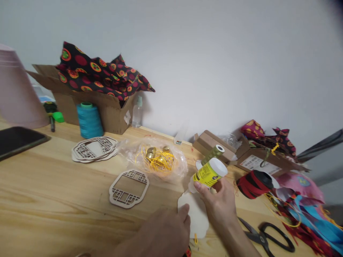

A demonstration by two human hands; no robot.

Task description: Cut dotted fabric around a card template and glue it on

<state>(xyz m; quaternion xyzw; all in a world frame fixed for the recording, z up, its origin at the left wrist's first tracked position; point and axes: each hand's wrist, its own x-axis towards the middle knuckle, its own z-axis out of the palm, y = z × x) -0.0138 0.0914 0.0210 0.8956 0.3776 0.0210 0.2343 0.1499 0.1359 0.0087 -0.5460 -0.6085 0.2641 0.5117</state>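
My right hand (221,201) is closed around a glue bottle (207,175) with a yellow label. The bottle is tilted, its white base up to the right and its narrow end down to the left, over a pale scalloped panel (197,214). A short yellow loop (195,238) sticks out at the panel's near edge. My left hand (163,230), slightly blurred, has its fingers closed together against the panel's left side. A wooden lattice frame (129,188) lies flat to the left of the panel. Dark patterned fabric (188,252) shows just below my left hand.
Similar frames (94,149) lie stacked by a blue thread cone (89,121). A plastic bag (160,159) holds bells and yellow cords. Black scissors (261,235), a red-black ribbon roll (254,184) and colourful fabric lie right. Cardboard boxes (115,116) stand along the wall.
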